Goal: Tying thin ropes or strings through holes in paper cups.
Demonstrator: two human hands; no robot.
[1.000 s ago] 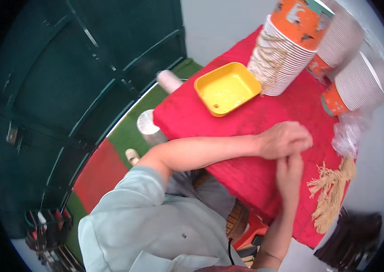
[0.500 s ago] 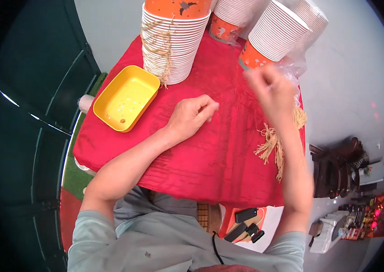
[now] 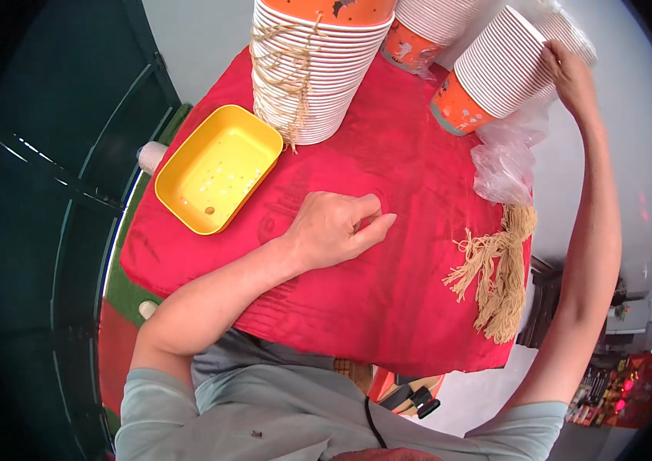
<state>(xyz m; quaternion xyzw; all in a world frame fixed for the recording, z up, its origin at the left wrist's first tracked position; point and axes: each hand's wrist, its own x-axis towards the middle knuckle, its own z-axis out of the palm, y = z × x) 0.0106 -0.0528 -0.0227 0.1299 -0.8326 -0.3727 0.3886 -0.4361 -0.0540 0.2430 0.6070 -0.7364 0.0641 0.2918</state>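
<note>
My left hand rests over the red tablecloth, its fingers curled toward the thumb. Whatever it may hold is hidden. At the far right my right hand reaches up and pinches the rim end of a tilted stack of paper buckets. White rims show along that stack, and its lowest bucket is orange with a printed pattern. A tall stack of similar buckets stands at the back, with strands of tan twine draped down its side.
A yellow tray with small bits in it sits at the left. Bundles of tan twine lie by the right edge, below a crumpled clear plastic bag. Another bucket stack stands at the back. Dark devices lie below the table.
My right hand has moved up and right, from above the table's right side to the tilted bucket stack. My left hand stays curled over the tablecloth, and the view has shifted slightly.
</note>
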